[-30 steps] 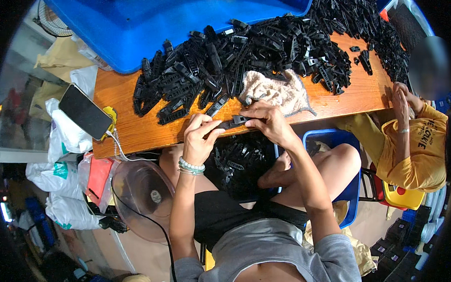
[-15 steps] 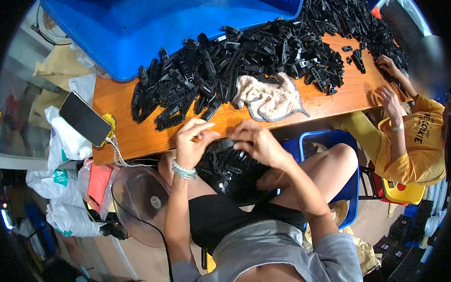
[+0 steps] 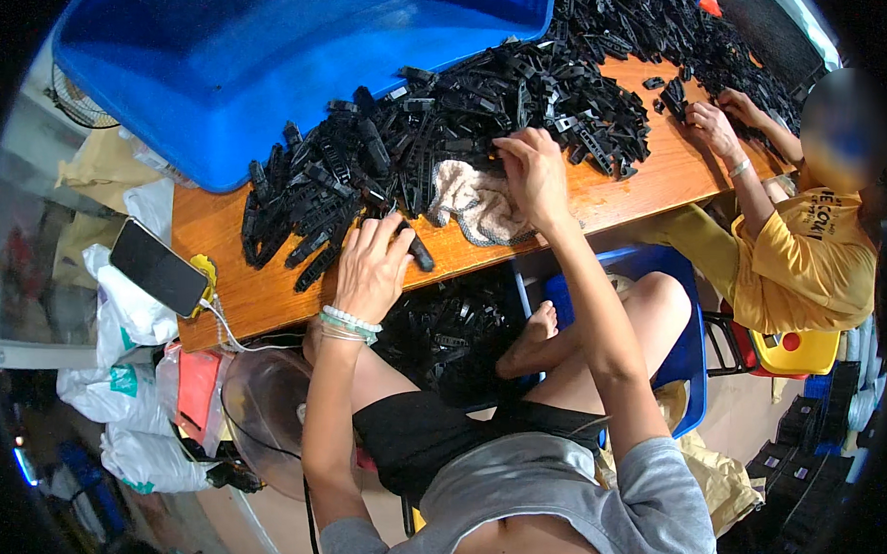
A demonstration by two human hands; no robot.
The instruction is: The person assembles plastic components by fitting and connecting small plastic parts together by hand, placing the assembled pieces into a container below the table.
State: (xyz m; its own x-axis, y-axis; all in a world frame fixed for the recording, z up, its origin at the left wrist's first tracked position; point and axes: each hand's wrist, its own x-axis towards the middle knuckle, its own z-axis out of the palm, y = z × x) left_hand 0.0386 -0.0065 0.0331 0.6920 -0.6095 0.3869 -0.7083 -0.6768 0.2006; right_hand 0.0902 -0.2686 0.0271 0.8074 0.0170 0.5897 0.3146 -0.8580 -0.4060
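A slim black plastic part (image 3: 421, 253) lies on the wooden tabletop (image 3: 230, 305) near its front edge, right by the fingertips of the left hand (image 3: 374, 265). A second ago, both hands met around one such clip-like piece; now they stand well apart, and the left has come down onto the table. Its fingers are bent and slightly spread, palm down; whether they grip that part, I cannot tell. The right hand (image 3: 537, 180) has moved up over the beige cloth (image 3: 466, 205), wrist bent, thumb and forefinger drawn close together at the edge of the pile of black parts (image 3: 320, 180); whether they pinch a piece is hidden.

Behind the pile, a large blue tub (image 3: 190, 122) tilts its open side toward the tabletop. Below the table edge, more black parts (image 3: 446, 331) are heaped between the person's legs. A blue bin (image 3: 696, 383) stands beyond the right leg, and a clear round basin (image 3: 252, 446) sits left of the left knee. Farther right, a co-worker's hands (image 3: 714, 132), clasped a second ago, now reach among the parts
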